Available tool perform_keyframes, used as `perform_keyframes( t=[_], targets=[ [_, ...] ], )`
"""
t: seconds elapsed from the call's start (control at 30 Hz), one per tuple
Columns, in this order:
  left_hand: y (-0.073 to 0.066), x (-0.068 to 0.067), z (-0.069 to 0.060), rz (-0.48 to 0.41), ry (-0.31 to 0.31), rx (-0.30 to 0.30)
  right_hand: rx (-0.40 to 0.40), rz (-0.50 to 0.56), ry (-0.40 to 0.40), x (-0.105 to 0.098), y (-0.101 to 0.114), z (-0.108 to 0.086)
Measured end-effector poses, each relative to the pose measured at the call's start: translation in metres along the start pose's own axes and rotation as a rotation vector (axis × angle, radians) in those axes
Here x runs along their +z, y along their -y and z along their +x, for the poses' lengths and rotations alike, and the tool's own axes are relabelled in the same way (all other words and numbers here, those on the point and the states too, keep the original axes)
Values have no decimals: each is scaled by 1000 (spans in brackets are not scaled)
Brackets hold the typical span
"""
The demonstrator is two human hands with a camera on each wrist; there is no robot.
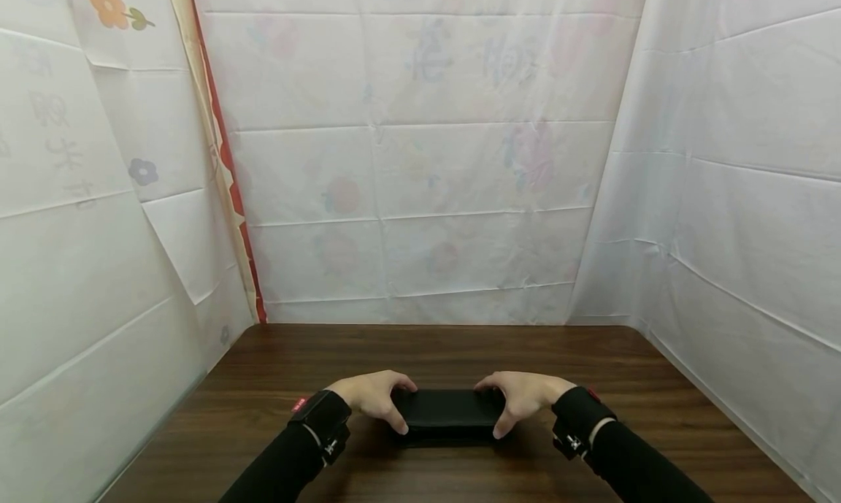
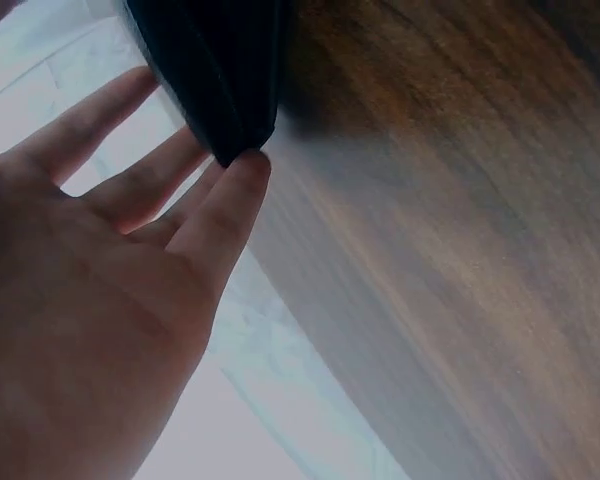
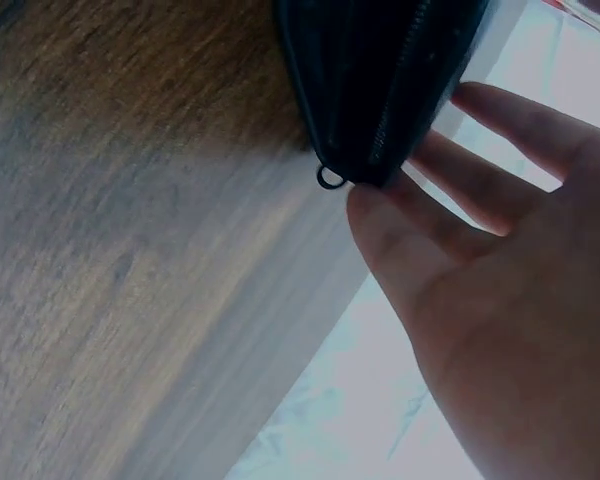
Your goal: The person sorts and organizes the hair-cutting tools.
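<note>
A black zippered case [image 1: 450, 409] is held between both hands near the front middle of the wooden table. My left hand [image 1: 376, 397] grips its left end, thumb at the near side and fingers over the far side. The right end is gripped the same way by my right hand [image 1: 525, 399]. In the left wrist view the fingertips of the left hand [image 2: 110, 270] press the case's corner [image 2: 220, 80]. In the right wrist view a zipper and a small ring [image 3: 330, 177] show at the end of the case [image 3: 380, 90], beside the right hand [image 3: 500, 240].
The brown wooden table [image 1: 315, 350] spreads around the case. White patterned sheets hang behind it [image 1: 420, 167] and along the left and right sides, with a red-edged strip [image 1: 226, 160] at the back left corner.
</note>
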State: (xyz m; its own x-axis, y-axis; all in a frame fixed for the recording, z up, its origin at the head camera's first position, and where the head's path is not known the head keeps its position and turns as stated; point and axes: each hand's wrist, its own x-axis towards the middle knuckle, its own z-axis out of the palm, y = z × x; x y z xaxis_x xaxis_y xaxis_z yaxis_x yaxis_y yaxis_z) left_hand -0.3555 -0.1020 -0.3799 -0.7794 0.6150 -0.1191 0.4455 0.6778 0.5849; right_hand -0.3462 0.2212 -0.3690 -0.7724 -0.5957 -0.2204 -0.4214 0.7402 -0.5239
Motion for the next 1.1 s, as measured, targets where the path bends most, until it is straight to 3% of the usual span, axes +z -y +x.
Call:
perform_keyframes(
  t=[0.6,1.1],
  targets=[
    [2,8,6,97,-93,-22,-38,-121,-113,10,-7,8],
    [-2,20,8,174,-87,-72,-34,-129,-113,15,-8,11]
  ],
)
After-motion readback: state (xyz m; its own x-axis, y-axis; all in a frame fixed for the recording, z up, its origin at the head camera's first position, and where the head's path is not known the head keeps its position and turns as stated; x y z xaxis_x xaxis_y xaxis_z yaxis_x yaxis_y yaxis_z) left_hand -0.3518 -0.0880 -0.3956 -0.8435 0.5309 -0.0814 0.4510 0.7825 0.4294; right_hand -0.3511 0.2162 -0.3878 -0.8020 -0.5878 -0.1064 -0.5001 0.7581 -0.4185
